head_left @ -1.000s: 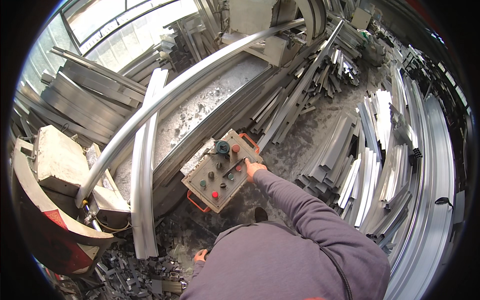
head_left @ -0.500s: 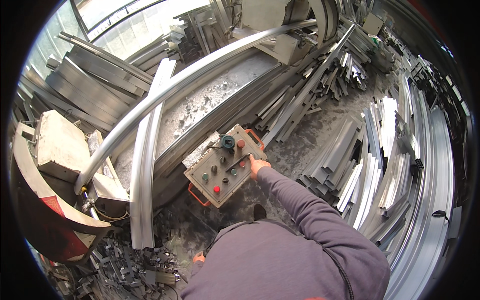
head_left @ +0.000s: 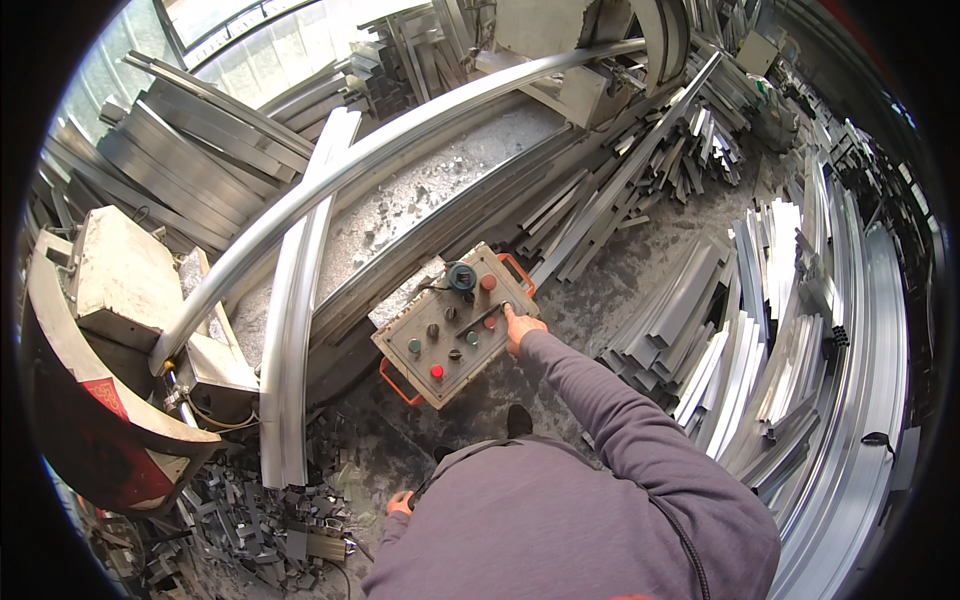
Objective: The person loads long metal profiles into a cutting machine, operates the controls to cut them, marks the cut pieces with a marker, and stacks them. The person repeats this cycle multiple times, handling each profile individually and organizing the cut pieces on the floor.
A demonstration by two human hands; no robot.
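A beige control box (head_left: 405,343) with orange side handles, several coloured buttons and dark knobs stands in front of me. My right hand (head_left: 522,330) reaches to its right side. The index finger is stretched out and its tip rests on a small dark button or knob (head_left: 507,306); nothing is held in the hand. A red button (head_left: 437,371) glows near the box's lower edge. Down beside my body, my left hand (head_left: 399,503) shows only in part, close to something dark; most of its fingers are hidden.
A long curved metal profile (head_left: 290,212) spans the machine bed (head_left: 430,180), crossing a straight profile (head_left: 290,350). Beige saw housings (head_left: 120,275) stand at both ends. Offcuts (head_left: 250,525) pile at lower left. Stacked metal profiles (head_left: 690,290) lie on the right.
The view has shifted slightly, so the scene sits a little differently in the picture. My right finger stays on the same control. Slightly more of my left hand shows.
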